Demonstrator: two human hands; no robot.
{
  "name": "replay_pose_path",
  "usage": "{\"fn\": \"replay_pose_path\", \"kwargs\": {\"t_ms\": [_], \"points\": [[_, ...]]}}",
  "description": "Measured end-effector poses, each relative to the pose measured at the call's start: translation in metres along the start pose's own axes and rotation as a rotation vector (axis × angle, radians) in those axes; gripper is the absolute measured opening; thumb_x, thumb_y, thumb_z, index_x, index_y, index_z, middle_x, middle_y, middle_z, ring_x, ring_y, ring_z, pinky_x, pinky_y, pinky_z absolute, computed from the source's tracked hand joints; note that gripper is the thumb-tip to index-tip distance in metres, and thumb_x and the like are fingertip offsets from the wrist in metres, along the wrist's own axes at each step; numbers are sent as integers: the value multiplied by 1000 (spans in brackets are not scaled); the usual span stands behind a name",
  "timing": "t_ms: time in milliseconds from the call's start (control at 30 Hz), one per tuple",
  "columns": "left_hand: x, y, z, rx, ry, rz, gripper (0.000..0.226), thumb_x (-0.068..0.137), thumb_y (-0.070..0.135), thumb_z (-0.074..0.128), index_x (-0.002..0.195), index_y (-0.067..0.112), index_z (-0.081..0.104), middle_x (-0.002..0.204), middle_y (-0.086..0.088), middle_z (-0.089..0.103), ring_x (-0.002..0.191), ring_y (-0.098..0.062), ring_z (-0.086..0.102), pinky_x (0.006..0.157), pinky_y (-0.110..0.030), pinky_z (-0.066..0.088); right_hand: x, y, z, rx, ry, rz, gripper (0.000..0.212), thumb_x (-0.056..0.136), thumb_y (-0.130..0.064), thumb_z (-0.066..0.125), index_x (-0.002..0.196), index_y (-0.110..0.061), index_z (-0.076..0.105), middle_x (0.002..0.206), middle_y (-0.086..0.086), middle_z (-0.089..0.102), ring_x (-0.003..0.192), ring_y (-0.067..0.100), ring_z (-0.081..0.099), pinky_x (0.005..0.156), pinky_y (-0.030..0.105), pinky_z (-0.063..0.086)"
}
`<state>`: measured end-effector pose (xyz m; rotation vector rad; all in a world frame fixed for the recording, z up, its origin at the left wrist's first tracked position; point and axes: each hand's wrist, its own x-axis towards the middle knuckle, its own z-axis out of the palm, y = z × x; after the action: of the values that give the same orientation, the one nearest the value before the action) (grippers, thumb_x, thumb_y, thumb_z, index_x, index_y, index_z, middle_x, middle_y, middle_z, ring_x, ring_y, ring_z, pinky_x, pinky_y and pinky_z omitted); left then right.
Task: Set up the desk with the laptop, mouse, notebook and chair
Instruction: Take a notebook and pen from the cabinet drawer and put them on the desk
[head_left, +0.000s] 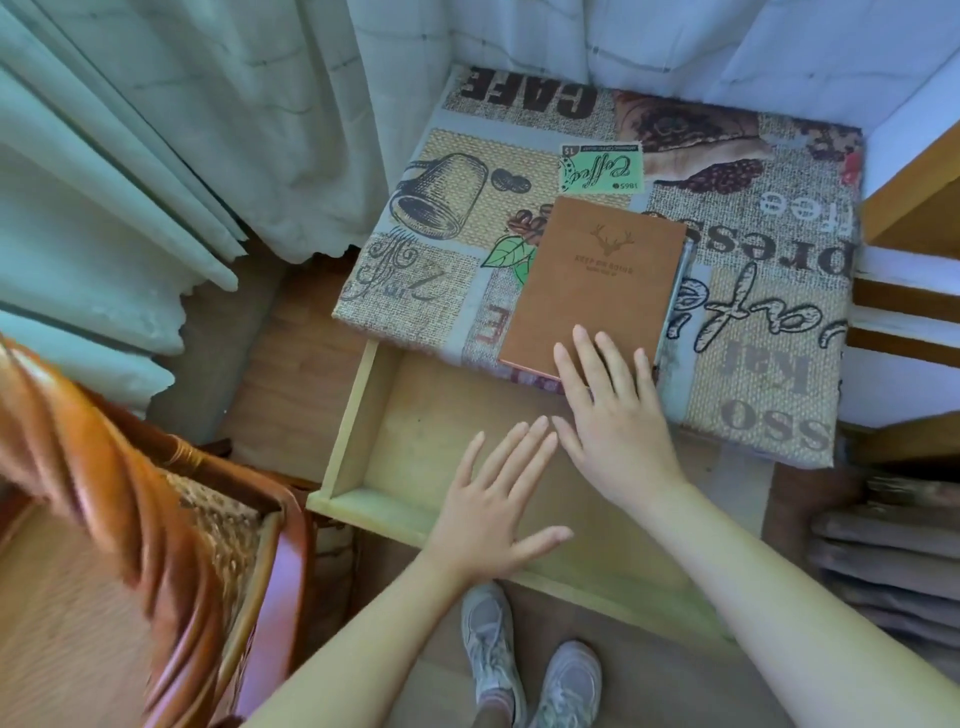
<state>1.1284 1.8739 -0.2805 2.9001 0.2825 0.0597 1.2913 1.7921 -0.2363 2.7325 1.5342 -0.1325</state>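
A brown notebook (597, 286) with a deer emblem lies on the desk (769, 291), which is covered by a coffee-print cloth. Its near corner overhangs the desk's front edge. My right hand (613, 410) lies flat with spread fingers, fingertips resting on the notebook's near edge. My left hand (493, 509) hovers open, palm down, over the pulled-out wooden drawer (358, 415), which looks bare inside. A rattan chair (156, 519) stands at the lower left, blurred. No laptop or mouse is in view.
Pale curtains (182, 130) hang left of and behind the desk. A wooden shelf frame (909, 208) adjoins the desk's right side, with stacked dark items (893, 561) below it. My two grey shoes (530, 660) stand on the wood floor in front of the drawer.
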Motion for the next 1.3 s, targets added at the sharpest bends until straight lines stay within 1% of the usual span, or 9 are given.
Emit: {"fn": "replay_pose_path", "kwargs": {"t_ms": [200,333,500,700,800,900,1033,1167,1300], "points": [[-26,-14,12,102,-222,166,113,69,88,36,152,15,13,160,-1,9,147,-15,3,117,-51,7,-7,-10,2,-37,-25,32,77,87,-33,56,148,-8,18,156,17,15,142,35,17,113,54,17],[-26,-24,14,177,-256,224,117,67,86,44,152,13,11,160,-2,9,147,-17,3,117,-51,2,-8,-19,2,-43,-30,61,78,86,-34,56,147,-6,17,155,19,16,141,37,18,112,54,17],[-21,-25,21,316,-88,370,109,66,75,61,147,9,29,151,-8,37,143,-20,21,115,-55,14,-19,-28,3,-10,1,75,78,85,-35,58,147,-5,21,154,20,19,141,37,19,112,55,18],[-11,-26,14,260,101,546,95,63,68,68,131,5,48,134,-11,56,132,-26,40,109,-63,22,-28,-37,4,57,51,120,72,86,-34,56,145,-6,26,154,18,22,141,36,21,112,55,19],[2,-30,-7,206,151,530,86,71,71,58,124,4,57,129,-11,60,128,-26,49,108,-60,24,-28,-39,2,97,90,164,59,93,-33,44,143,-5,32,152,15,28,139,33,27,111,55,21],[13,-31,-18,236,163,484,82,72,70,59,123,4,60,131,-10,60,128,-23,49,107,-58,26,-25,-39,-3,132,107,207,58,92,-36,29,141,-5,37,150,12,34,138,30,32,110,56,21],[30,-30,-21,283,187,333,92,75,71,58,138,5,46,148,-7,41,141,-17,30,110,-58,22,-21,-31,-6,163,136,232,57,95,-37,21,139,-8,40,150,13,35,138,30,31,111,56,19],[58,-27,-32,363,208,208,110,68,71,64,149,8,25,158,-3,20,146,-15,14,115,-52,16,-20,-20,-9,127,148,234,54,93,-35,32,139,-7,40,149,14,35,138,32,31,111,57,19],[85,-34,-30,365,216,267,105,68,65,69,148,10,29,156,-5,26,145,-19,20,116,-47,17,-24,-14,-4,95,102,258,58,90,-35,50,141,-9,38,151,14,31,140,33,25,109,63,16]]}}
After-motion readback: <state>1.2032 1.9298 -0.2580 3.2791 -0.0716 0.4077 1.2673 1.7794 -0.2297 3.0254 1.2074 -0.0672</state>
